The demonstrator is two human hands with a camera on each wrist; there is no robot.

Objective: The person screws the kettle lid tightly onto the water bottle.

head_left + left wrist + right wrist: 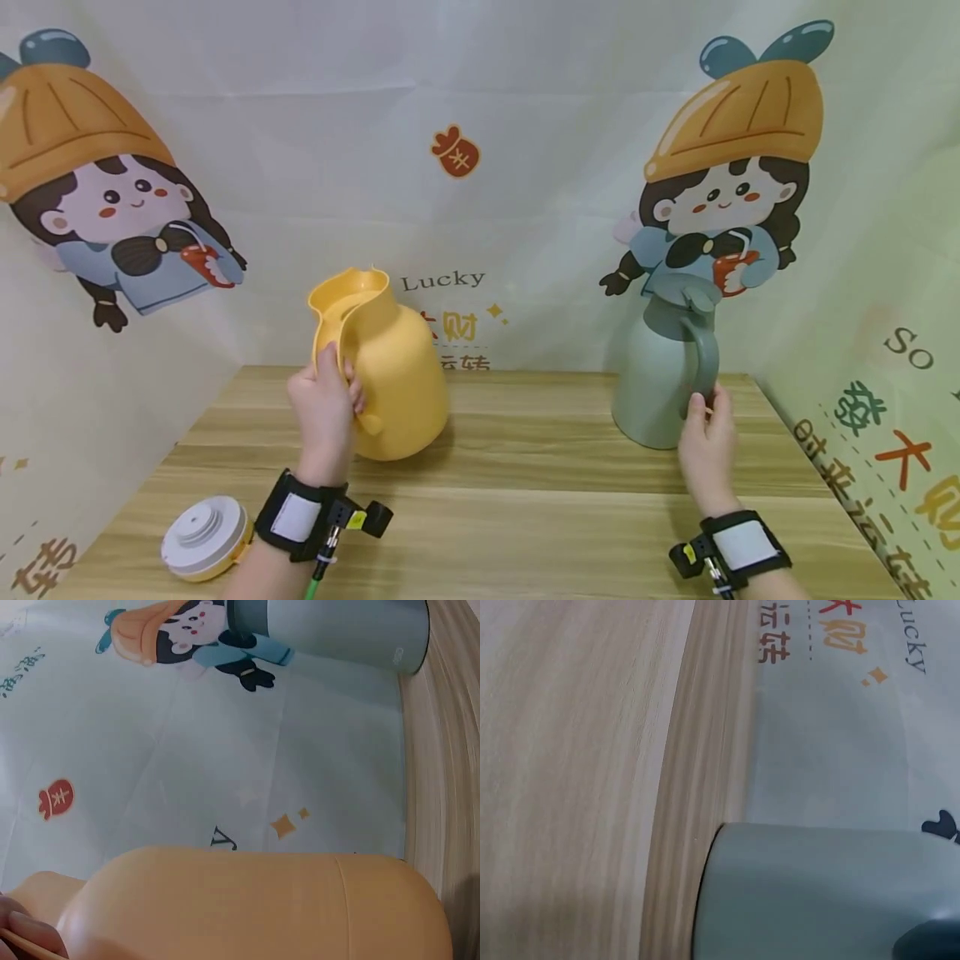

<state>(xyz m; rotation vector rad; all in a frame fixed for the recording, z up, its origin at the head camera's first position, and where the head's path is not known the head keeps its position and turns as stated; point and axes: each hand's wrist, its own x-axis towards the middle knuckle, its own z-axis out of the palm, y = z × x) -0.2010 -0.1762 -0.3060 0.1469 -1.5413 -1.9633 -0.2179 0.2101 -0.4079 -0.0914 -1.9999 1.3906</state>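
Observation:
My left hand (pixel 322 404) grips the handle of a yellow jug (pixel 405 379), its thumb along the handle's upper part. The jug has an open top and leans to the left; whether its base touches the table I cannot tell. In the left wrist view, the yellow jug's body (pixel 225 907) lies across the bottom, with a few fingertips at the corner. On the right, a grey-green thermos jug (pixel 648 383) stands upright near the back edge. My right hand (pixel 708 450) pinches the lower end of its handle. The right wrist view shows the green jug's body (pixel 802 892) but no fingers.
A round white and yellow lid (pixel 204 533) lies at the table's front left. The wooden table (pixel 525 525) meets a printed cloth backdrop (pixel 525 183) behind and at both sides. Each wrist wears a strapped camera (pixel 367 517), with a green cable on the left one.

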